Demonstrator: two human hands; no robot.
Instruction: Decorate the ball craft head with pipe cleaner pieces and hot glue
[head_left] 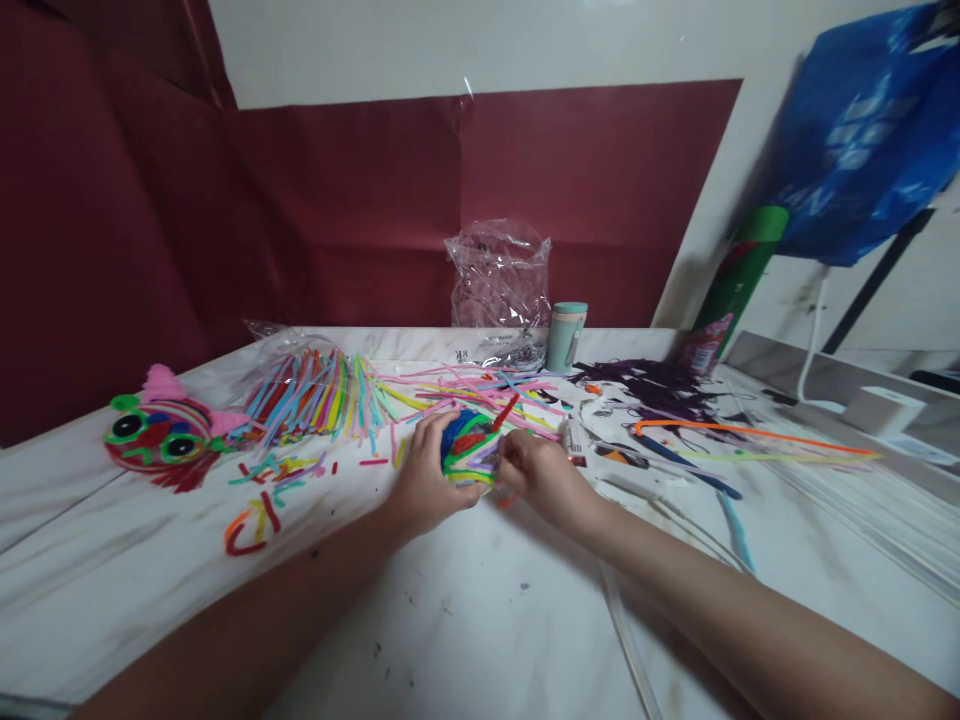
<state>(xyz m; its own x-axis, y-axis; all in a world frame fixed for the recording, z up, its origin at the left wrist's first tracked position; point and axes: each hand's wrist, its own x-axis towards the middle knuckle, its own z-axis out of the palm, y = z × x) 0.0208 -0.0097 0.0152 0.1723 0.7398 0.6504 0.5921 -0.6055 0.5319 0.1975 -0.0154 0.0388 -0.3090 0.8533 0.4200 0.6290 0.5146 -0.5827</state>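
Note:
Between my hands is a rounded craft piece covered in blue, green, yellow, purple and red pipe cleaners. My left hand wraps round its left side, thumb along the lower edge. At its right side, my right hand is closed in a pinch; whatever is between the fingertips is hidden. A short red pipe cleaner sticks up from the piece beside the right fingers. To the left sits a finished-looking fish-like figure with big eyes and pink fins, made of coloured pipe cleaners.
Bundled pipe cleaners lie behind my left hand, cut bits in front of them. A mint cup and a clear plastic bag stand at the back. Purple shreds, an orange pipe cleaner and a white charger are at right.

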